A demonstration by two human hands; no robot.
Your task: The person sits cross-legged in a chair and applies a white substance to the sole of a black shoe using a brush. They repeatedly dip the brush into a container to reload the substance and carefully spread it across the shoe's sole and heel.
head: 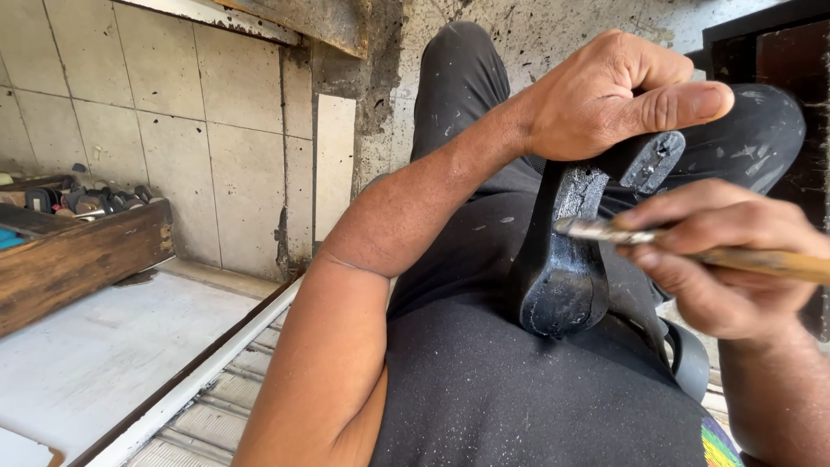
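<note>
Brush on the sole, centre right of the frame.
My left hand [605, 95] clamps the black shoe [562, 259], sole up on my lap; my right hand [726, 259] pinches the brush [692, 246], bristles touching the sole. I judge thin, even strokes with a steady shoe serve best.

The left arm is reaching across the lap, elbow bent, its left hand [618, 95] curling in a closed grip with thumb extended. The right hand [722, 264] is pinching, fingers curled inward.
</note>
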